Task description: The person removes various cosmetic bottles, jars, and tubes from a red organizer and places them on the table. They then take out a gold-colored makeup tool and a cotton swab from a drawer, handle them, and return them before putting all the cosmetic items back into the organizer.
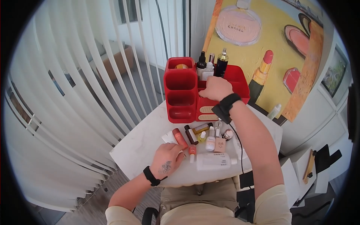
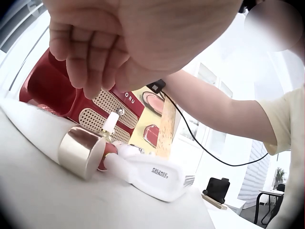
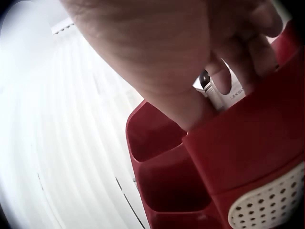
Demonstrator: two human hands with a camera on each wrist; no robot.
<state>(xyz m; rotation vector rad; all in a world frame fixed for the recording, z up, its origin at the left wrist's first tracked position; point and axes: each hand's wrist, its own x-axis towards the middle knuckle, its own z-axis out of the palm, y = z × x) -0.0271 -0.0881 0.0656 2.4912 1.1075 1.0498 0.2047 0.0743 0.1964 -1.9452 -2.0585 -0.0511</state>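
My right hand reaches down into a front compartment of the red organizer. In the right wrist view its thumb and fingers go in behind the red wall, beside a white bottle; the wall hides the fingertips, and I cannot tell whether they grip anything. My left hand hovers low at the table's left front, its fingers loosely bent and holding nothing in the left wrist view. Close by it are a white tube with a gold cap, a red tube and a coral bottle.
A black bottle and a dark pump bottle stand in the organizer's back. Several small cosmetics and a large white bottle lie on the white table. A cable hangs from the right wrist. A painting leans behind.
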